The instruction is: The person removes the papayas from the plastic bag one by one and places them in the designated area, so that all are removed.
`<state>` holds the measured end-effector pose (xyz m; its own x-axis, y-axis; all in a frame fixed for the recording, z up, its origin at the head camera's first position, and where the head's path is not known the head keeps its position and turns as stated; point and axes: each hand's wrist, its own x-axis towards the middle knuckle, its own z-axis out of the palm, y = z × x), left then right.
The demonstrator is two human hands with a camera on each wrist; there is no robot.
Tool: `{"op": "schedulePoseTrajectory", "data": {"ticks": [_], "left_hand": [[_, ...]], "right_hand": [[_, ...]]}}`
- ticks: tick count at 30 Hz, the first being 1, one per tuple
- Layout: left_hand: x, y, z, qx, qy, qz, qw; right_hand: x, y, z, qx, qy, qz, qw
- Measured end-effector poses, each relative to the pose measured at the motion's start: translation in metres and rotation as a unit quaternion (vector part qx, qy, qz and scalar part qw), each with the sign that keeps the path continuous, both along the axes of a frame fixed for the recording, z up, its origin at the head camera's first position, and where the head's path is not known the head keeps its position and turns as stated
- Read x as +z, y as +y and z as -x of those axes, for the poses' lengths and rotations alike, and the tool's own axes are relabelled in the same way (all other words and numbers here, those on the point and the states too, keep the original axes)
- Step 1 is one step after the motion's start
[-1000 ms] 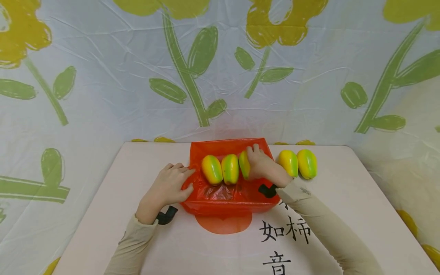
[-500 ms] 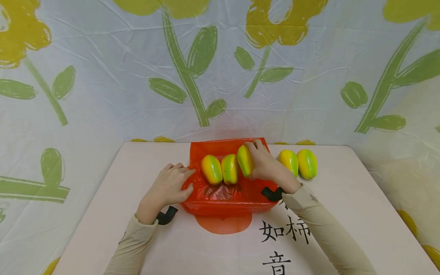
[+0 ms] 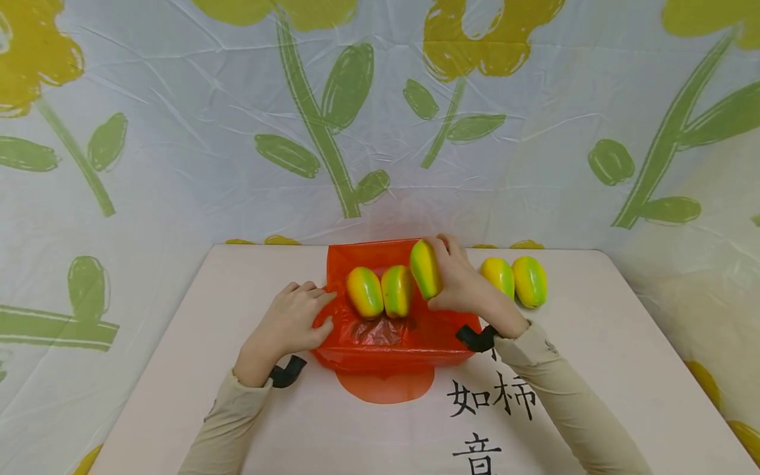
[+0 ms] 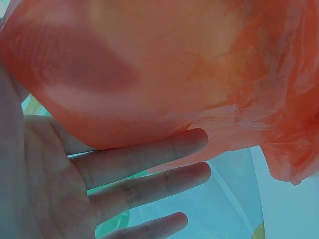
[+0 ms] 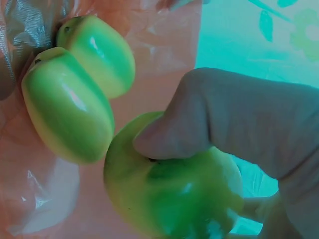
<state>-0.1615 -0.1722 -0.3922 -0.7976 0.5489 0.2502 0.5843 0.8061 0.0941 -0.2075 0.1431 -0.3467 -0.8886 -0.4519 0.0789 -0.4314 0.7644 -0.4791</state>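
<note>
A red plastic bag [image 3: 380,359] lies spread on the table with its mouth wide. Two yellow-and-green mangoes [image 3: 365,292] rest in it side by side. My right hand [image 3: 463,284] grips a third mango [image 3: 425,269], raised over the bag's right part. In the right wrist view the thumb [image 5: 172,134] presses on one end of that mango [image 5: 184,194], close to the other two. My left hand [image 3: 293,320] is at the bag's left edge, fingers spread. In the left wrist view its straight fingers [image 4: 144,154] touch the thin red plastic [image 4: 149,89].
Two more mangoes [image 3: 530,282] stand on the pale table [image 3: 273,422] to the right of the bag, one partly behind the right hand. Black characters [image 3: 493,396] are printed on the table's surface. A flower-patterned cloth [image 3: 208,132] hangs behind and around it.
My right hand has lifted the third mango up from beside the other two in the bag, drawing slightly back to the right. The left hand has stayed where it was.
</note>
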Motion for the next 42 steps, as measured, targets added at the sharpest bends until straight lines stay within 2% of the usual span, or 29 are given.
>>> {"op": "schedulePoseTrajectory", "data": {"ticks": [5, 17, 25, 34, 42], "left_hand": [[0.000, 0.000, 0.000, 0.000, 0.001, 0.001, 1.0000], [-0.002, -0.001, 0.001, 0.004, -0.001, 0.003, 1.0000], [-0.001, 0.000, 0.000, 0.005, -0.004, 0.003, 1.0000], [0.000, -0.001, 0.001, 0.002, -0.006, 0.003, 1.0000], [0.002, -0.002, 0.001, 0.003, -0.008, 0.004, 1.0000]], "right_hand": [[0.002, 0.003, 0.000, -0.002, 0.001, 0.022, 0.9998], [0.010, 0.022, 0.002, -0.001, 0.034, 0.078, 0.9964], [0.013, 0.040, 0.007, -0.007, 0.045, 0.066, 0.9968], [0.013, 0.063, 0.014, -0.050, 0.027, 0.066, 0.9962], [0.012, 0.090, 0.020, -0.056, 0.036, 0.072, 0.9952]]}}
